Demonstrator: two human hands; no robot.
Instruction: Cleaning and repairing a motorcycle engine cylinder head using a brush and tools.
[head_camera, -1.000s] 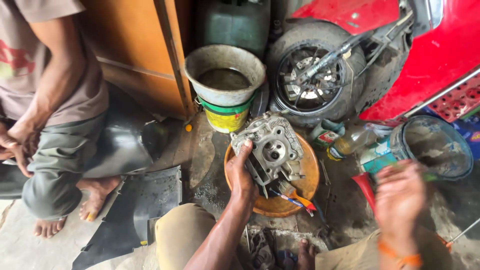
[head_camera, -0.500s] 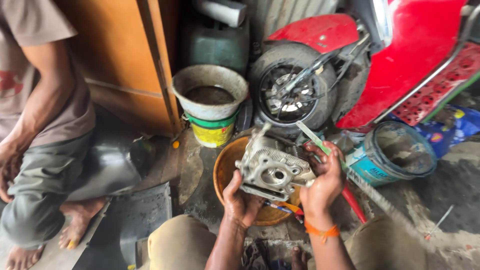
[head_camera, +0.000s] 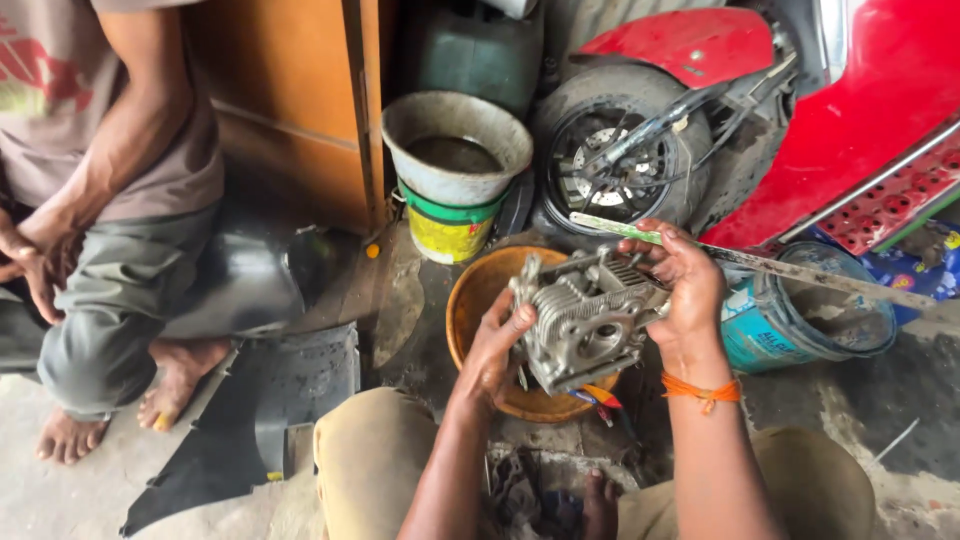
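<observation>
A grey finned metal engine cylinder head (head_camera: 585, 318) is held up over an orange plastic basin (head_camera: 472, 300) on the floor. My left hand (head_camera: 497, 345) grips its lower left side. My right hand (head_camera: 684, 288) holds its right side and also pinches a long thin flat blade (head_camera: 800, 270) that sticks out to the right. An orange thread band circles my right wrist. My knees frame the bottom of the view.
A dirty bucket (head_camera: 455, 150) sits on a yellow-green can (head_camera: 445, 230) behind the basin. A red scooter (head_camera: 820, 90) with its front wheel (head_camera: 620, 170) fills the upper right, a blue bucket (head_camera: 810, 320) beside it. Another person (head_camera: 110, 200) sits barefoot at left by black plastic panels (head_camera: 250, 420).
My right hand came in from the lower right and took hold of the cylinder head along with the blade. The head was lifted and turned over the basin.
</observation>
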